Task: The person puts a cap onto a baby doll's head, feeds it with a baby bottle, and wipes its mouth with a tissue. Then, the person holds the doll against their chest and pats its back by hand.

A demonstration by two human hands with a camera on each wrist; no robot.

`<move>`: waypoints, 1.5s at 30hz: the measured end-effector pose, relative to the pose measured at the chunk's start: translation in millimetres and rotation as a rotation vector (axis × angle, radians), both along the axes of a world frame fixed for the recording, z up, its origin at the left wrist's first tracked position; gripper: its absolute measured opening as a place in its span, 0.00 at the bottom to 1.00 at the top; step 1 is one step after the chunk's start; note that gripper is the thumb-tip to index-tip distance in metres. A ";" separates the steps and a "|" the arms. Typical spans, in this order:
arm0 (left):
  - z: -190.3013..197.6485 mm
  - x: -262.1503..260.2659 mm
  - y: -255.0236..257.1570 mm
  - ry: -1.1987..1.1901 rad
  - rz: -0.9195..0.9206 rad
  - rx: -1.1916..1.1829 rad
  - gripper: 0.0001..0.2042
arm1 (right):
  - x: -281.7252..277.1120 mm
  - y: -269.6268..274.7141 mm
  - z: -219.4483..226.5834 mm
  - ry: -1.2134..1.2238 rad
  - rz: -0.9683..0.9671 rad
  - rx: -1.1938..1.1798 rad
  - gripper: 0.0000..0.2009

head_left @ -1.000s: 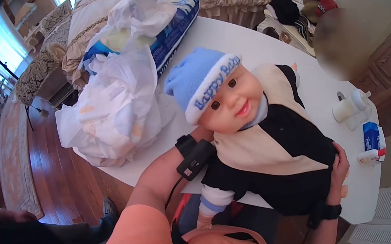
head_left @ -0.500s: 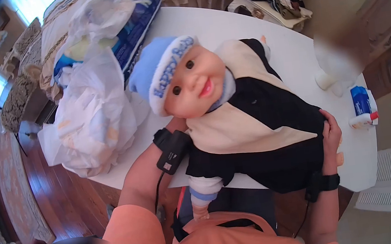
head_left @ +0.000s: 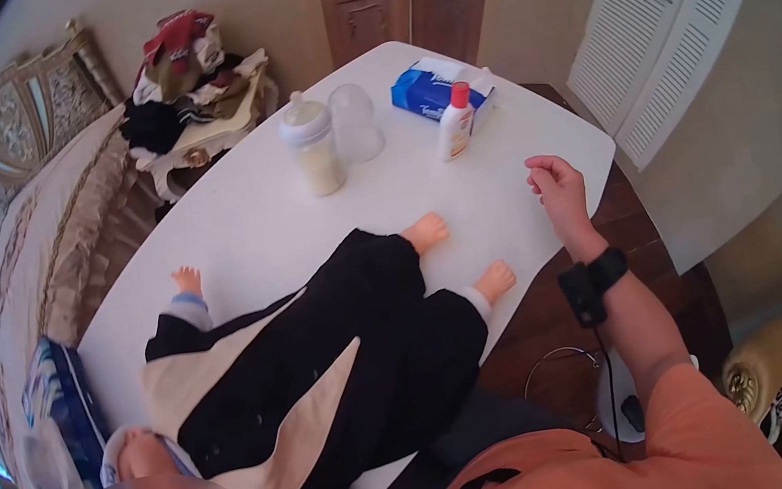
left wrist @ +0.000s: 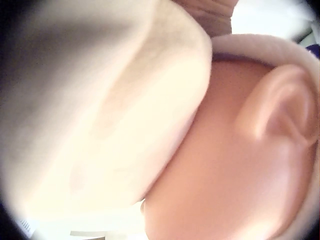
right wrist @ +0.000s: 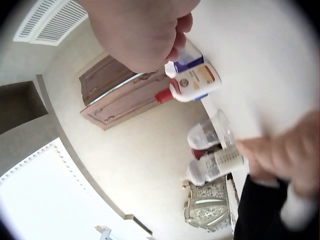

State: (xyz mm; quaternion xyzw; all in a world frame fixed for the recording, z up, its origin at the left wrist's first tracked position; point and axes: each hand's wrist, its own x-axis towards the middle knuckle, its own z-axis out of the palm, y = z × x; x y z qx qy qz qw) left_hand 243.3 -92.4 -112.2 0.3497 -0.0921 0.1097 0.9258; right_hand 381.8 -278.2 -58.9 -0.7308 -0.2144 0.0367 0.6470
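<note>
The doll in a black and cream outfit (head_left: 260, 385) lies on its back on the white table (head_left: 233, 202), head at lower left and bare feet towards the bottles. Its face is blurred in the head view. My left hand (left wrist: 110, 115) is large and overexposed in the left wrist view, against the doll's head (left wrist: 215, 150) below the ear; its fingers cannot be made out. Beyond the doll's feet, my right hand (head_left: 560, 194) is raised near the table's right edge. Its fingers hang loosely curled around nothing, as the right wrist view of this hand (right wrist: 145, 30) also shows.
A filled baby bottle (head_left: 316, 149) and a clear cover (head_left: 355, 123) stand on the table. Right of them are a blue tissue pack (head_left: 423, 88) and a red-capped white bottle (head_left: 456, 123). Clothes (head_left: 175, 84) are heaped beside the bed. A blue package (head_left: 61, 405) is at left.
My right hand has let go of the doll's lower body and moved away from it. The view has swung right, bringing the bottles nearer the centre and the doll to the lower left.
</note>
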 end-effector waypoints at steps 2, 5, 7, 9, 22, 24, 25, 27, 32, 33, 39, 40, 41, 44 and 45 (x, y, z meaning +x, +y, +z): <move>7.2 13.4 -3.0 -0.005 -0.027 0.017 0.21 | 35.5 4.6 -17.0 0.001 -0.030 0.003 0.07; 12.3 32.6 -8.6 -0.002 -0.066 0.037 0.20 | 79.1 17.7 -34.8 -0.227 -0.111 -0.151 0.07; 17.6 43.8 -7.8 -0.001 -0.085 0.057 0.20 | 95.2 37.9 -32.2 -0.308 -0.180 -0.267 0.09; 25.8 56.4 -4.2 -0.006 -0.097 0.082 0.20 | 110.5 57.6 -24.5 -0.339 -0.223 -0.274 0.09; 178.9 25.2 137.3 -0.181 0.310 0.423 0.19 | 188.1 96.0 -24.2 -0.477 0.042 -0.839 0.20; 189.5 20.3 142.9 -0.195 0.354 0.441 0.19 | 191.8 100.3 -26.7 -0.682 0.017 -1.013 0.11; 192.8 19.3 144.0 -0.205 0.372 0.440 0.19 | 189.8 100.1 -26.0 -0.675 -0.009 -0.893 0.08; 193.6 14.0 144.4 -0.206 0.400 0.434 0.19 | 180.5 96.0 -24.6 -0.664 -0.020 -0.778 0.07; 186.0 -11.5 142.6 -0.226 0.474 0.386 0.19 | 163.7 76.8 -28.6 -0.606 -0.191 -0.808 0.04; 176.5 -27.0 143.3 -0.218 0.516 0.357 0.19 | 172.8 69.7 -44.0 -0.681 -0.244 -0.714 0.04; 30.9 -228.2 80.0 0.016 1.021 0.004 0.19 | 190.2 10.5 -46.7 -0.081 -0.067 -0.204 0.07; 11.4 -258.1 58.9 0.060 1.097 -0.050 0.19 | 169.4 13.8 -31.5 -0.101 -0.060 -0.165 0.07; -3.0 -280.1 42.1 0.093 1.149 -0.090 0.18 | 138.3 17.7 -12.6 -0.086 0.035 -0.092 0.06; -27.4 -308.6 5.5 0.156 1.214 -0.180 0.18 | 0.6 50.8 56.7 -0.143 0.320 -0.016 0.12; -30.3 -312.9 0.0 0.159 1.221 -0.193 0.18 | -53.2 64.6 74.7 -0.195 0.440 0.014 0.15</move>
